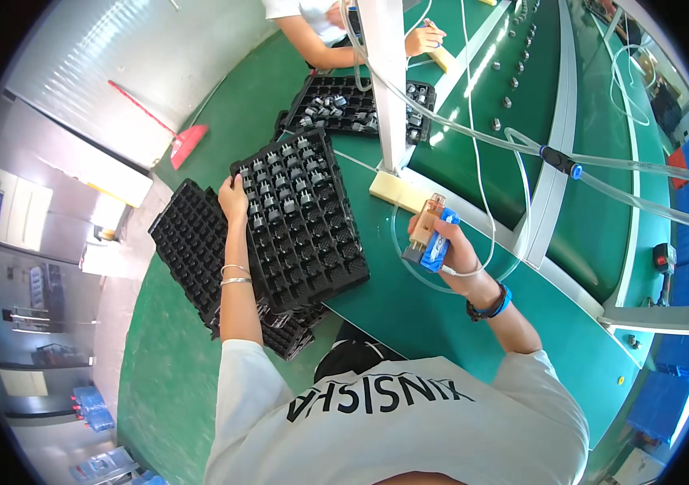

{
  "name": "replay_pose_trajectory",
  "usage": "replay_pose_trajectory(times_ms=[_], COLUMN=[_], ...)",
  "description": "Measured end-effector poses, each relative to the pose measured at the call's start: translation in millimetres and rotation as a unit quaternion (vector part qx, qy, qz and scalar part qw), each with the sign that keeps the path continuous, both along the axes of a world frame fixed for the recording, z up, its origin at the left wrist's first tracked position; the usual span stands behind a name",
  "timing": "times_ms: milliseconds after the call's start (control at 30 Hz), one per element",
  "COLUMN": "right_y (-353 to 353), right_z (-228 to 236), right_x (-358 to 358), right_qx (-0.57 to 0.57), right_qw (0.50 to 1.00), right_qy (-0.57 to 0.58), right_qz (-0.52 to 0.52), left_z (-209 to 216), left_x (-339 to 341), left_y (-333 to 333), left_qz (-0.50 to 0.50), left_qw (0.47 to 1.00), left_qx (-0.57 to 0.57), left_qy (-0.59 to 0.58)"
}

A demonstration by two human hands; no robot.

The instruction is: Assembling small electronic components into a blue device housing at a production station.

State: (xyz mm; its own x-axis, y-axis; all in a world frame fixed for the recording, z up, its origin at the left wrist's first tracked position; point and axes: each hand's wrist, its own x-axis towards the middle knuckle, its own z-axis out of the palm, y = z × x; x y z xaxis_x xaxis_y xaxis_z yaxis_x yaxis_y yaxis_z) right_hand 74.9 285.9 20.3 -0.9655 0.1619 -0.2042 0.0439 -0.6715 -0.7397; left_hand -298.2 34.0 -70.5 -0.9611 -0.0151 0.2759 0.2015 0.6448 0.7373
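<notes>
Green table [490,339] spreads beneath the right hand [456,246], closed around a blue tool [440,246]. Left hand [233,199] grips a black tray [304,279] by its left edge, beside the table's edge. Green floor [158,364] runs leftward; farther, a white post [382,89] stands near the belt [542,105].

Readable lettering [380,394] — one line of black capitals — crosses the wearer's white shirt [409,444].

Both hands [233,200] [459,250] curled, well apart
</notes>
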Motion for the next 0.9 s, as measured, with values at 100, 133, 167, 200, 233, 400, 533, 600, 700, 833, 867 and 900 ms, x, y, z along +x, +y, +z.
replay_pose_trajectory(times_ms=[100,133,167,200,233,400,533,600,700,833,867,900], right_y=[1.2,0.7,0.3,-0.1,-0.7,0.1,2.6,3.9,3.9,24.7,30.9,37.4], right_z=[-1.2,-2.3,-4.3,-5.5,-5.7,-7.0,-7.6,-8.1,-19.4,-28.3,-34.0,-37.5], right_x=[0.8,-0.2,-1.3,-2.2,-2.5,-1.3,2.2,2.7,-5.9,-12.9,-16.0,-21.8], right_qx=[0.010,0.010,0.008,0.007,0.007,-0.003,0.008,0.020,-0.015,-0.042,-0.023,-0.003], right_qw=[1.000,1.000,1.000,1.000,1.000,1.000,1.000,0.999,0.997,0.992,0.993,0.994], right_qy=[0.000,0.001,-0.007,-0.016,-0.016,-0.030,-0.022,-0.012,-0.009,-0.048,-0.033,-0.016], right_qz=[-0.010,-0.010,-0.015,-0.020,-0.021,-0.007,-0.021,-0.030,-0.075,-0.104,-0.107,-0.110], left_z=[17.4,19.2,20.7,22.0,23.5,24.9,24.2,20.1,5.6,10.5,9.0,8.8], left_x=[7.4,3.9,0.0,-2.6,-5.3,-27.9,-30.4,-31.9,-47.6,-33.0,-30.5,-30.1], left_y=[14.2,15.5,18.0,24.0,29.9,63.2,88.8,96.8,94.6,112.7,111.8,110.2], left_qz=[-0.025,-0.044,-0.062,-0.056,-0.057,-0.085,-0.115,-0.126,-0.121,-0.127,-0.140,-0.153], left_qw=[0.999,0.998,0.996,0.996,0.996,0.996,0.993,0.992,0.992,0.991,0.986,0.979], left_qx=[0.015,0.033,0.051,0.062,0.062,0.018,-0.011,-0.022,-0.035,-0.050,-0.068,-0.084], left_qy=[0.019,0.027,0.034,0.040,0.040,0.024,-0.016,-0.003,0.024,0.015,0.059,0.104])
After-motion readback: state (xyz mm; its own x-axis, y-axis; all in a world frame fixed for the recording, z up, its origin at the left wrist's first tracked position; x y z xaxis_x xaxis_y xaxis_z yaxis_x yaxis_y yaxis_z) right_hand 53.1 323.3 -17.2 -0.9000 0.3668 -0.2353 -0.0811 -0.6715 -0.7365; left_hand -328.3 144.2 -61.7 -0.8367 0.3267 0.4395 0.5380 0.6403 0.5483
